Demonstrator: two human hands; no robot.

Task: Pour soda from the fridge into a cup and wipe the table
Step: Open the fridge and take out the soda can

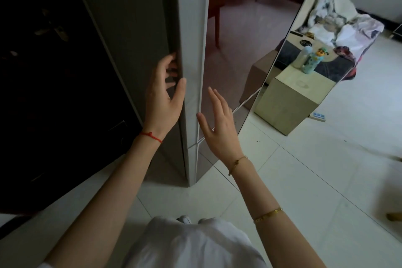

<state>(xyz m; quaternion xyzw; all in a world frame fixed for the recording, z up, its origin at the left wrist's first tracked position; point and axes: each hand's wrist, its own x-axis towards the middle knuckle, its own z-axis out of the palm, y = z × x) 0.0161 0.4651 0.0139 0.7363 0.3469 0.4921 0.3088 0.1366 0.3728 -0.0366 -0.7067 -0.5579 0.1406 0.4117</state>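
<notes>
Dark cabinet (43,72) far left of both hands. Left hand (163,98) curled round edge of fridge door (191,72), fingers tucked behind it, thumb in front. Right hand (219,124) just beside, flat-fingered, holding nothing, close to glossy door face. Further right: low bench (291,102) carrying two bottles (309,59), heaped laundry (339,22) behind. Soda not visible.
</notes>
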